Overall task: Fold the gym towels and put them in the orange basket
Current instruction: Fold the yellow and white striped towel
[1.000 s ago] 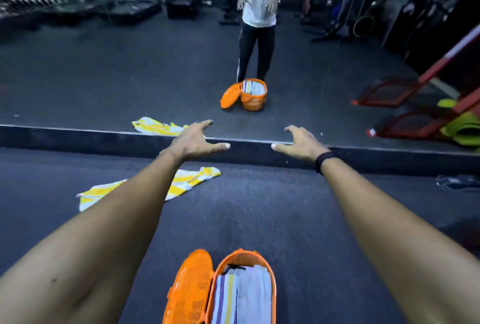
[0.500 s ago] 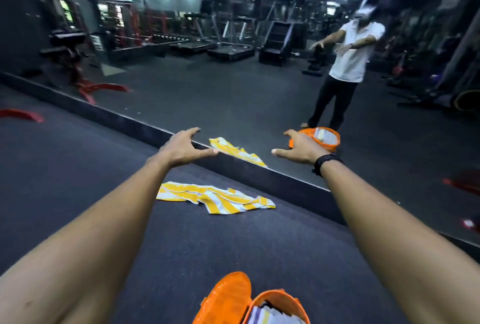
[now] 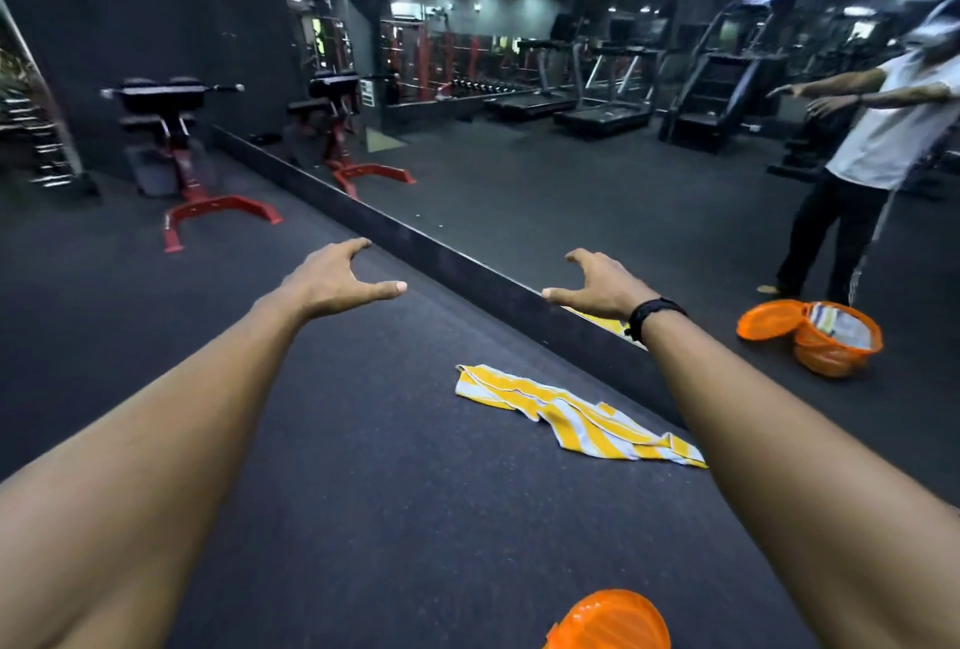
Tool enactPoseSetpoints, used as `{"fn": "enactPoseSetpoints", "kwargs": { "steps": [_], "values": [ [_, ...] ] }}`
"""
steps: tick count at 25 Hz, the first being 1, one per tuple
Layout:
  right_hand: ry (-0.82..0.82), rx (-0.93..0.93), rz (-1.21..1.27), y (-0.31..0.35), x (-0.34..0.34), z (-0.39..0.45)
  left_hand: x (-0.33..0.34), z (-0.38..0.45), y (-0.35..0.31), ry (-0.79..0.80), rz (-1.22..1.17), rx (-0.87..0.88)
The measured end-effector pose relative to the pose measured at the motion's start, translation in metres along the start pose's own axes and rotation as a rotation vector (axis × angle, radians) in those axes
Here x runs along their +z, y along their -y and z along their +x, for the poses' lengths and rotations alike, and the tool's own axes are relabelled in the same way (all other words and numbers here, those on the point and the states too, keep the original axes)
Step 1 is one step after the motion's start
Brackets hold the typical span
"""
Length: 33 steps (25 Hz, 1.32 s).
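Observation:
A yellow and white striped towel lies crumpled on the dark floor, close to the base of a wall mirror. Both my arms are stretched out in front of me above the floor. My left hand and my right hand are empty, fingers loosely spread and slightly bent, well above and beyond the towel. Only the orange basket's lid shows at the bottom edge; the basket body is out of frame. The mirror shows the basket's reflection with folded towels inside.
A long wall mirror with a dark base strip runs diagonally across the view and reflects me, treadmills and the gym. A red-framed exercise bench stands at the far left. Dark rubber floor lies between bench and towel.
The view has swung left: the towel and basket slid toward the right and bottom, and the basket body left the frame. Both hands stay stretched out and empty.

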State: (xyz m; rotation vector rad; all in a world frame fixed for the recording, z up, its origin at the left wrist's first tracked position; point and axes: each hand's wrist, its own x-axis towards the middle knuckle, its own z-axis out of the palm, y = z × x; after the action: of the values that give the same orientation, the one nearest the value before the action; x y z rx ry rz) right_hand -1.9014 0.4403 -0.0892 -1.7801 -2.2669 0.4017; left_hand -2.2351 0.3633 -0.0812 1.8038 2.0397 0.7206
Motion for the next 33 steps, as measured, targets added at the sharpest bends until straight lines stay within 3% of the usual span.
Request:
{"fn": "enactPoseSetpoints", "kwargs": {
  "steps": [6,14,20,33],
  "values": [
    [0.050,-0.011,-0.009,0.071,0.039,0.051,-0.036,0.022,0.088,0.039,-0.009,-0.083],
    [0.091,0.026,0.005,0.071,0.086,0.145,-0.022,0.108,0.145,0.093,-0.021,-0.123],
    [0.077,0.141,0.058,0.028,0.105,0.250,0.020,0.247,0.141,0.243,-0.008,-0.104],
    [0.096,0.501,0.034,-0.105,0.117,0.347,0.168,0.468,0.095,0.518,-0.076,0.087]
  ]
}}
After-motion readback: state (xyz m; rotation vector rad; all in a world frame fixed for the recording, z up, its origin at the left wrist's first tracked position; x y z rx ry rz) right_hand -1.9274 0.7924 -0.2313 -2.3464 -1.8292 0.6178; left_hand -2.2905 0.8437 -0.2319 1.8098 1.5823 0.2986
